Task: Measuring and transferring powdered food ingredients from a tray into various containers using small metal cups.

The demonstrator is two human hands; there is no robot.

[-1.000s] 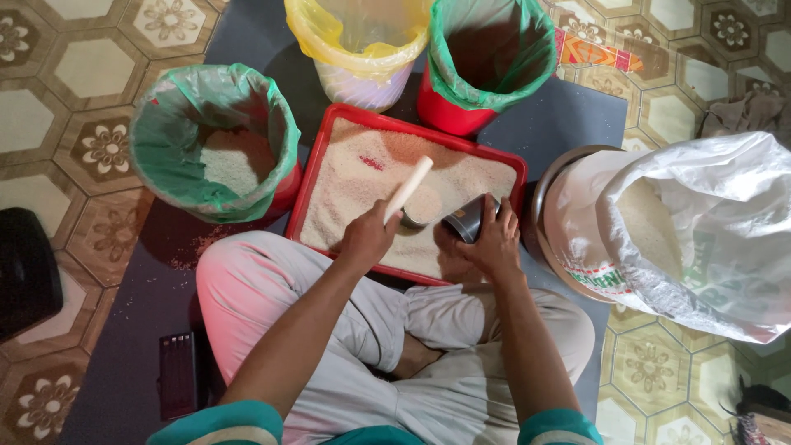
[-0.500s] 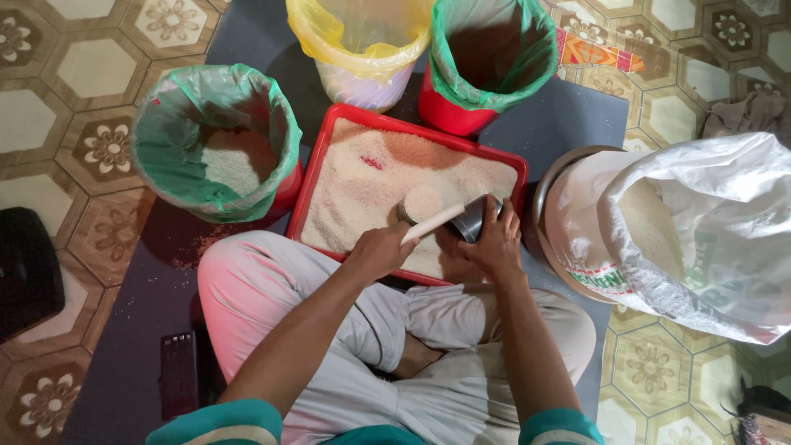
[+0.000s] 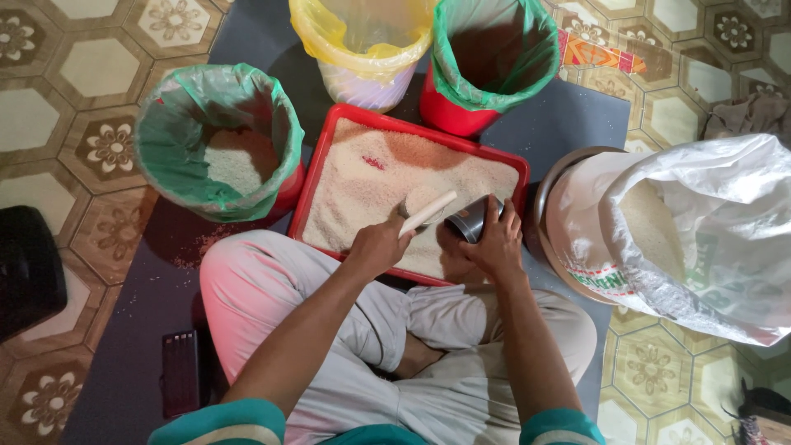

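A red tray (image 3: 328,161) spread with pale grain lies on the mat in front of my crossed legs. My left hand (image 3: 378,245) grips a flat white stick (image 3: 428,213), laid across the grain and angled up to the right. My right hand (image 3: 495,241) holds a dark metal cup (image 3: 470,220) tipped on its side in the tray, its mouth facing the stick's tip. The two hands are close together at the tray's near right corner.
A green-lined bucket (image 3: 219,140) with some grain stands left of the tray. A yellow-lined bucket (image 3: 363,45) and a green-lined red bucket (image 3: 492,58) stand behind it. A white sack of grain (image 3: 700,239) sits in a round bin at right. A dark mat (image 3: 124,363) covers the tiled floor.
My left hand has swung the white stick from upright down to a low slant across the grain, toward the cup. The right hand has tilted the cup slightly.
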